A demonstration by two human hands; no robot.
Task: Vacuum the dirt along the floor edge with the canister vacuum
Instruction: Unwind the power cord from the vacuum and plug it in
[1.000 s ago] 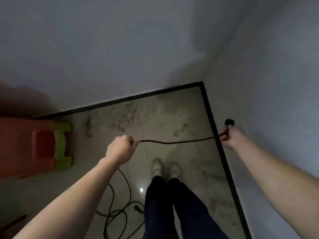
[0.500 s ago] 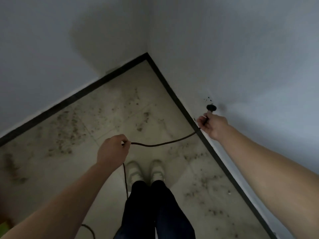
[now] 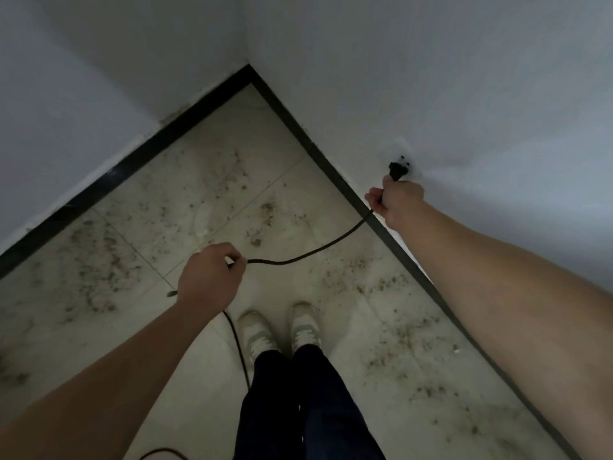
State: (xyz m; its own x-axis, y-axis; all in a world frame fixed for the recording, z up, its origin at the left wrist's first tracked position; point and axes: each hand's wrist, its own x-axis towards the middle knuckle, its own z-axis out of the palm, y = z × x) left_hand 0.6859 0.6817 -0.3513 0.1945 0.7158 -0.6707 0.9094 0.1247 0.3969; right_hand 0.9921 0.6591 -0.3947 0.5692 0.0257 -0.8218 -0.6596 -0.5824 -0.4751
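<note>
A dirty tiled floor [image 3: 215, 167] is meeting a white wall [image 3: 464, 94]. The right hand [image 3: 396, 202] is clamping the cord [image 3: 315, 250] behind its plug [image 3: 394, 171] by that wall, the left hand [image 3: 209, 277] pinching farther along. The cord is sagging between them, seemingly light and limp; the rigid plug looks the surer hold.

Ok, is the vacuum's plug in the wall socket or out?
Out, it seems: the right hand holds the plug just beside the socket holes, which show dark and uncovered. Blur hides whether they touch.
</note>
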